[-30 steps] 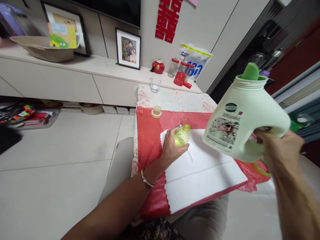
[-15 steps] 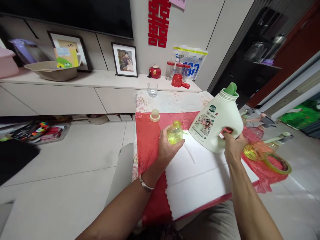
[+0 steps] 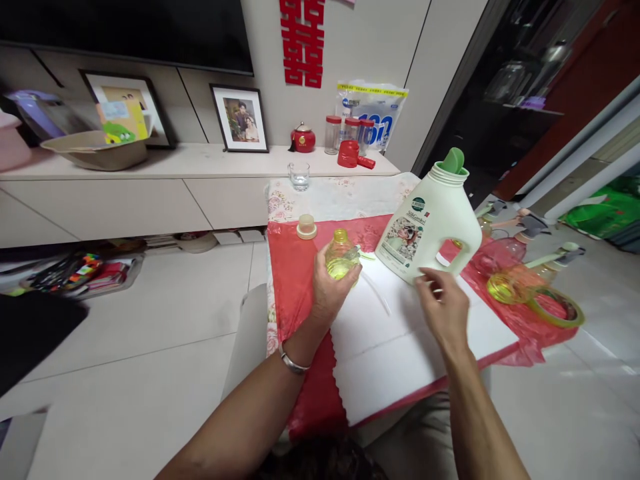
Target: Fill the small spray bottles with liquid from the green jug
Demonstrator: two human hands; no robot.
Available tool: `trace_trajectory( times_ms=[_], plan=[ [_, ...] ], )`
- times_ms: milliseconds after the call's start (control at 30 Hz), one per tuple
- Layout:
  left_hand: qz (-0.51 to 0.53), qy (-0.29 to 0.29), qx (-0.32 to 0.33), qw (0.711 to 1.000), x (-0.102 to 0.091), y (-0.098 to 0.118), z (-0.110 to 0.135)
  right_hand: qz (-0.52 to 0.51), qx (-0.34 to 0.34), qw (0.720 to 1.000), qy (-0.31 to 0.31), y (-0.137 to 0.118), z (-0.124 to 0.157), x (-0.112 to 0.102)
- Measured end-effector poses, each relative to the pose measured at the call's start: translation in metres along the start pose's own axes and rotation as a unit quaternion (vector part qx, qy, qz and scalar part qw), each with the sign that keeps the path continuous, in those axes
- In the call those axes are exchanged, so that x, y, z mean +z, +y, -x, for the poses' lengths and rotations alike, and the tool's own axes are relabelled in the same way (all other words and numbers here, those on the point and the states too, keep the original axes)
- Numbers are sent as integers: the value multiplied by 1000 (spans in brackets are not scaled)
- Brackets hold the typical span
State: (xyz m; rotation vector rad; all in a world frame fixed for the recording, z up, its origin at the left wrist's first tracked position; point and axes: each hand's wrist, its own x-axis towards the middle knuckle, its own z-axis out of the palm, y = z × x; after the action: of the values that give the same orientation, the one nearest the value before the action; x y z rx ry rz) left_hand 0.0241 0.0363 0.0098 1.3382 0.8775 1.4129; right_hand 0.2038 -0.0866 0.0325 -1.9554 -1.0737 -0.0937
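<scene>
My left hand (image 3: pixel 327 290) is wrapped round a small clear bottle of yellow liquid (image 3: pixel 341 257), holding it upright over the red cloth (image 3: pixel 295 280). A big pale green detergent jug (image 3: pixel 430 220) with an open green spout stands on the white sheet (image 3: pixel 400 347) to its right. My right hand (image 3: pixel 443 310) hovers just in front of the jug's handle, fingers loose and apart, holding nothing. A thin clear tube (image 3: pixel 377 293) lies on the white sheet between my hands. A cream cap (image 3: pixel 306 227) rests on the red cloth beyond the small bottle.
A drinking glass (image 3: pixel 299 176) stands at the table's far edge. Spray bottles and a yellow-green ring (image 3: pixel 555 307) crowd the table's right side. A long low cabinet (image 3: pixel 150 193) with framed photos, red jars and a teapot runs behind. Clutter lies on the floor at left.
My right hand brought the jug down from mid-air, set it upright on the table and let go of the handle. The left hand lifted the small bottle slightly.
</scene>
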Motion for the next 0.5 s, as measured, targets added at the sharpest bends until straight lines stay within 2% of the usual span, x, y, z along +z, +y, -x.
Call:
trace_trajectory(
  times_ms=[100,267,367,500],
  plan=[
    [-56,13,14,998,0,-1,1,61,-3,987,-149,-19,2,19],
    [-78,17,32,996,0,-8,0,171,26,937,-302,-42,-4,43],
    [-80,17,30,996,1,-10,0,203,40,916,-344,-48,-4,49],
    [-79,5,23,997,1,-8,1,203,47,919,-333,-50,-2,43]
  ],
)
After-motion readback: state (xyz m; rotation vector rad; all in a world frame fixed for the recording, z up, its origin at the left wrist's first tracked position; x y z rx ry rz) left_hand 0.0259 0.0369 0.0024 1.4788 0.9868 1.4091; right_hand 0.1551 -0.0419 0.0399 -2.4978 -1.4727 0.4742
